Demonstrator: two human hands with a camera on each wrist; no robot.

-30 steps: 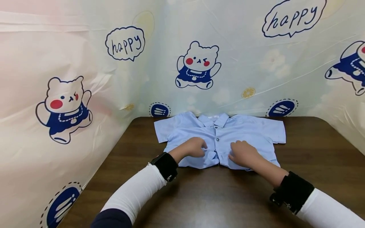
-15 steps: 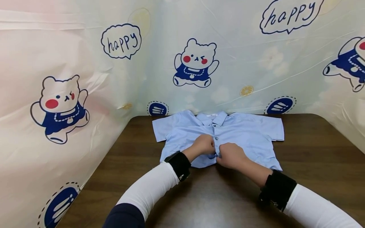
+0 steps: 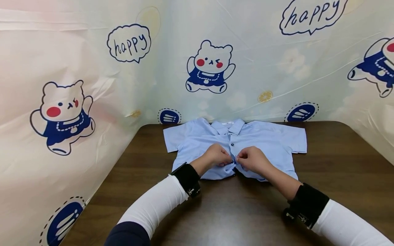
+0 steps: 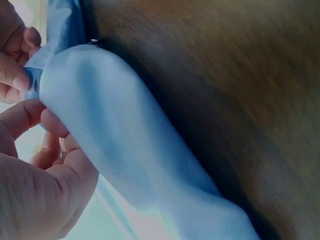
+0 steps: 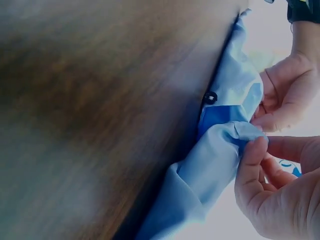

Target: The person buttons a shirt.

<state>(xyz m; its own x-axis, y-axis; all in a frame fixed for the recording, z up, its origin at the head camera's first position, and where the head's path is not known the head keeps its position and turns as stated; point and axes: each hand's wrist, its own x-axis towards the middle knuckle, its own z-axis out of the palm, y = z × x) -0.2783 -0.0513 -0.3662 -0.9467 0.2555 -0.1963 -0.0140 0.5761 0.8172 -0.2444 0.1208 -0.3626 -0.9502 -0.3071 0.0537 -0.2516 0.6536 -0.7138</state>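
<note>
A light blue short-sleeved shirt [image 3: 267,138] lies front up, collar toward the back, its lower edge bunched near me. My left hand [image 3: 216,155] pinches the button front from the left, thumb and fingertips at the edge. Opposite it, my right hand [image 3: 253,159] pinches the other front edge, the fingertips of both hands close together. In the left wrist view, fabric bulges beside the left hand [image 4: 55,185], and a buttonhole shows by the right thumb. A dark button [image 5: 211,97] sits near the lower edge in the right wrist view. Fingers partly hide the pinched cloth.
The dark wooden table [image 3: 227,212] extends in front of the shirt and to both sides. Behind it hangs a pale curtain [image 3: 246,78] printed with bears and "happy" bubbles, meeting the table's back edge. Black straps [image 3: 186,179] with cameras circle both wrists.
Both hands moved inward from either side of the shirt to its button front. Since half a second ago, their fingertips have settled into a pinch on the edges, with the hands slightly farther apart.
</note>
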